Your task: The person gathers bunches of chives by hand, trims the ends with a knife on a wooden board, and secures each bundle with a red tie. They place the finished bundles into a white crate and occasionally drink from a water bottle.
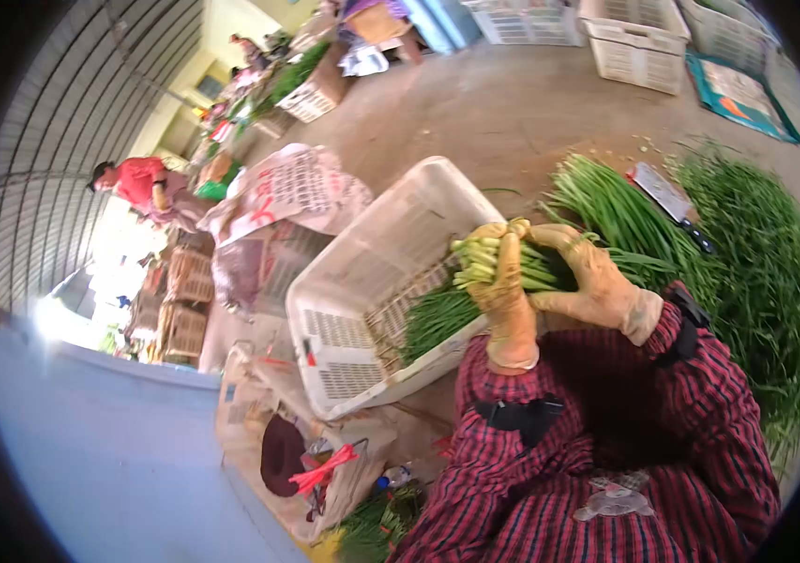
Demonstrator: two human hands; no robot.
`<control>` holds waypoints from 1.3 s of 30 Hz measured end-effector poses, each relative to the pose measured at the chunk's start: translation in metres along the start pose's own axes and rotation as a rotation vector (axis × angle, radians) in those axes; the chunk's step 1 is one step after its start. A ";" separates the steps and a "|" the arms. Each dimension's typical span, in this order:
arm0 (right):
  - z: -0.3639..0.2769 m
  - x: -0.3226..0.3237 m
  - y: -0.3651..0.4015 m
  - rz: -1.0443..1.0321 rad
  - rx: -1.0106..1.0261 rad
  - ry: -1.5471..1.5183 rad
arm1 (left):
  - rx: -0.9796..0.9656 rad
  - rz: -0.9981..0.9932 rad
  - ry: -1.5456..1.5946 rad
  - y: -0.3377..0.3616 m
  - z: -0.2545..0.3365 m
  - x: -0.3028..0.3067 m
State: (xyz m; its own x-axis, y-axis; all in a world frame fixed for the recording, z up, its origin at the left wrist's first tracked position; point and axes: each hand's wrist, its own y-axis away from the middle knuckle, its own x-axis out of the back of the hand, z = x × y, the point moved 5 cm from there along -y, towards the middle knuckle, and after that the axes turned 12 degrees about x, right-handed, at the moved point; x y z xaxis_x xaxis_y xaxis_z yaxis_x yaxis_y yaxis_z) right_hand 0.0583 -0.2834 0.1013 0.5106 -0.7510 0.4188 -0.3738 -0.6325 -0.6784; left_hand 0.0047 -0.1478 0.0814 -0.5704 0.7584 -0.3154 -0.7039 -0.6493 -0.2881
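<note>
Cream gloves cover both my hands, and between them I hold a bunch of green stalks, its pale cut ends pointing to nine o'clock, above the three o'clock end of a white plastic crate. My left hand has its fingers closed across the bunch, just behind those ends. My right hand arches at the bunch's three o'clock side, thumb and forefinger wide apart, fingertips near my left ones; I cannot tell whether they pinch anything. More greens lie inside the crate, under the bunch. At one to two o'clock from my hands is a pile of loose stalks, with a knife resting against it, black handle towards four. A heap of darker leaves spreads at three o'clock. Towards ten, a printed sack lies beyond the crate, and farther off there is a person in a red top. Red strips lie between seven and eight.
</note>
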 end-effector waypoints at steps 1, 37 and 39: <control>-0.001 -0.003 -0.001 -0.046 0.036 0.058 | 0.061 0.004 0.129 0.001 0.001 0.001; 0.018 -0.024 0.012 -0.144 -0.263 -0.027 | 0.342 0.020 0.768 -0.003 -0.031 0.012; 0.016 -0.023 0.012 -0.206 -0.382 0.031 | 0.327 0.055 0.732 -0.003 -0.027 0.012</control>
State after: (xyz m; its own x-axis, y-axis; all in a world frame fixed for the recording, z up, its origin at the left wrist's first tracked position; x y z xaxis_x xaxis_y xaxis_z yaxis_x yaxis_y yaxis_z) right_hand 0.0546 -0.2708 0.0733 0.5832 -0.6035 0.5438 -0.5290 -0.7902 -0.3096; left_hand 0.0111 -0.1386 0.0538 -0.2658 0.4220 -0.8668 -0.8355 -0.5494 -0.0113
